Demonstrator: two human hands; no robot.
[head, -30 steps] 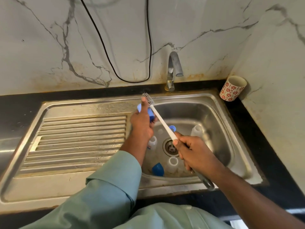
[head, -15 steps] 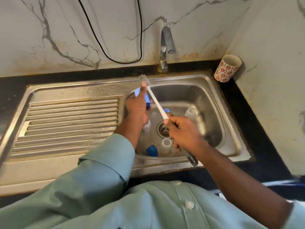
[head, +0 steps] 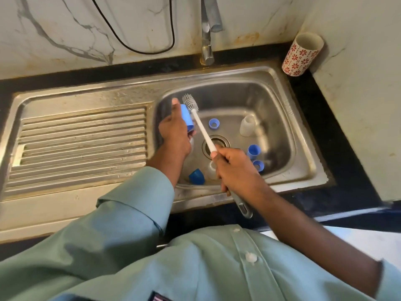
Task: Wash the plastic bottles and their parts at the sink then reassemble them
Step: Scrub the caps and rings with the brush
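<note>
Part of the blue cap [head: 187, 117] is covered by the left hand [head: 174, 135] that grips it. The brush [head: 202, 124] handle is hidden inside the right hand [head: 236, 170]. A small bottle [head: 211, 169] just beside that grip is mostly hidden. The tap [head: 209, 27] is cut off at the top edge.

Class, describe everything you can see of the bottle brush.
The brush has a thin white stem, a grey bristled head and a grey handle end with a slot. It slants over the sink, head up-left beside the blue cap held by the left hand. The right hand grips its handle.
</note>
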